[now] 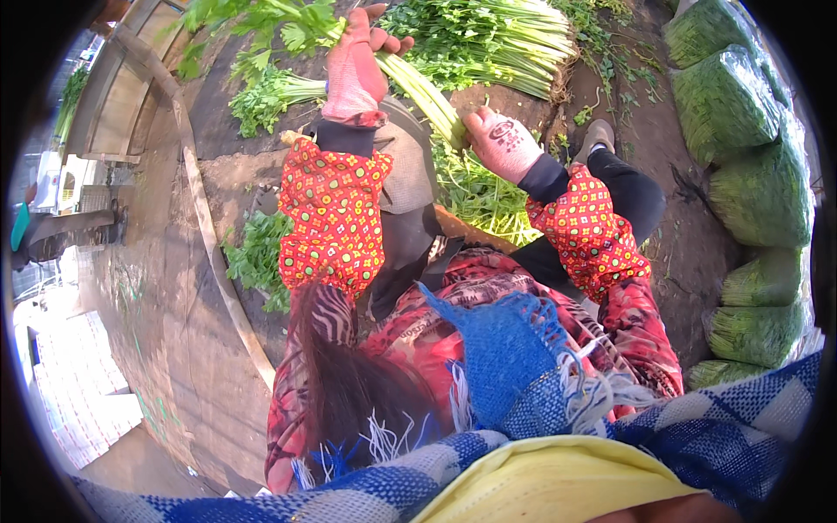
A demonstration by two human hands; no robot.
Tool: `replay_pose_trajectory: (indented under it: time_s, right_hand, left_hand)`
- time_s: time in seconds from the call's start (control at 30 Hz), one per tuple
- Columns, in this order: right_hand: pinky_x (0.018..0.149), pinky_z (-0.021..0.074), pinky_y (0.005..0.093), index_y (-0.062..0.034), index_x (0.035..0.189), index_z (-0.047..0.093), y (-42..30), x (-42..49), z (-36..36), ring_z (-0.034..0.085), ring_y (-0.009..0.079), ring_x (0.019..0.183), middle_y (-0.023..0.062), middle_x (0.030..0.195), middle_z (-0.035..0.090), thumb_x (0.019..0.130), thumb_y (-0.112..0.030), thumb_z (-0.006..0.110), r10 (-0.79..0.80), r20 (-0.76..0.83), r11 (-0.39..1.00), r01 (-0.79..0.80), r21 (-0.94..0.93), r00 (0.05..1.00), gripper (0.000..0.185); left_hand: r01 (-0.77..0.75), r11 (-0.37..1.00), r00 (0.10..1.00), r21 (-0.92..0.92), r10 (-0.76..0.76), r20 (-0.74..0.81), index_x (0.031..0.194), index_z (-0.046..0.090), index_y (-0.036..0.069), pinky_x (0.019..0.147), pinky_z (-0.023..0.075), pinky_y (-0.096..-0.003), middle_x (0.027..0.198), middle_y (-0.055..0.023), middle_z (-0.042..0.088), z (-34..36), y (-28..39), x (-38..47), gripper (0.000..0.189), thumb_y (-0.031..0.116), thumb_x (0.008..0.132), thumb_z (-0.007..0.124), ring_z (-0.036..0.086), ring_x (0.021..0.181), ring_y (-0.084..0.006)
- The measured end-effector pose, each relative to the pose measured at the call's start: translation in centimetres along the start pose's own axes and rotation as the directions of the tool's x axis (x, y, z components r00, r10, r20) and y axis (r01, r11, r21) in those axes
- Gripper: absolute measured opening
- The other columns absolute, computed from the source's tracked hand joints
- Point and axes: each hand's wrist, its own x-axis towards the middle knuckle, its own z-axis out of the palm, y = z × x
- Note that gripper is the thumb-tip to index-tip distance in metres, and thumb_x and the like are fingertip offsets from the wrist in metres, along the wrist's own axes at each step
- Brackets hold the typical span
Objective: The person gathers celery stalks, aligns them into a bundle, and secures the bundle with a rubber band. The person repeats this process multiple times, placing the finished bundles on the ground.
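A small bunch of green celery (428,98) stretches between my two hands, its leaves to the upper left and its root end to the right. My left hand (358,72), in a pink work glove, is around the upper stalks; its far fingers stick out past them. At the root end my right hand (502,142), in a similar glove with a dark printed mark, grips the stalk bases. Loose celery trimmings (484,189) lie below, between my legs. Just beyond the hands is a large pile of celery (497,39), roots to the right.
Smaller celery bunches (278,95) lie on the dark ground sheet to the left. A long wooden pole (196,176) runs along that side. Plastic-wrapped celery packs (726,104) line the right. Another person's leg (72,229) and white boxes (82,386) show at far left.
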Motion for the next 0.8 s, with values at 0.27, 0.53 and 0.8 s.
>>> replay_pose_trajectory:
  time_s: [0.27, 0.53, 0.8]
  right_hand:
    - [0.064, 0.0496, 0.0474, -0.0042, 0.09, 0.052, 0.6, 0.2, 2.0, 0.062, 0.0376, 0.075, 0.0215, 0.077, 0.059, 0.087, -0.021, 0.048, 0.066, 0.07, 0.994, -0.072, 0.083, 0.995, 0.017]
    - [0.071, 0.0481, 0.0326, -0.002, 0.09, 0.064, 4.0, -2.2, 17.2, 0.062, 0.0225, 0.087, 0.0114, 0.084, 0.065, 0.081, -0.014, 0.061, -0.098, 0.404, 0.924, 0.234, -0.303, 0.91, 0.015]
    - [0.077, 0.05, 0.0333, -0.0034, 0.105, 0.065, 3.0, 3.0, 5.0, 0.063, 0.0224, 0.084, 0.0125, 0.091, 0.064, 0.086, -0.022, 0.062, 0.434, -0.296, 0.64, -0.06, 0.766, 0.851, 0.027]
  left_hand:
    - [-0.094, 0.992, 0.995, 0.084, 0.092, 0.028, 0.117, 0.048, -0.005, 0.081, 0.0529, -0.0417, 0.062, 0.004, 0.032, 1.4, -1.1, -3.2, 0.044, 0.034, 0.098, 0.049, 0.04, 0.06, -0.01]
    - [-0.124, 0.992, 0.992, -0.004, 0.124, -0.037, 0.113, 0.05, -0.004, 0.084, 0.0529, -0.0437, 0.065, 0.0014, 0.037, -2.4, -0.6, -5.6, 0.047, 0.041, 0.097, 0.049, 0.049, 0.063, -0.0144]
    - [-0.086, 0.974, 0.996, -0.207, 0.077, -0.051, 0.109, 0.054, -0.002, 0.091, 0.0501, -0.04, 0.08, -0.0041, 0.056, -4.5, -1.1, -5.6, 0.047, 0.043, 0.094, 0.054, 0.061, 0.081, -0.0204]
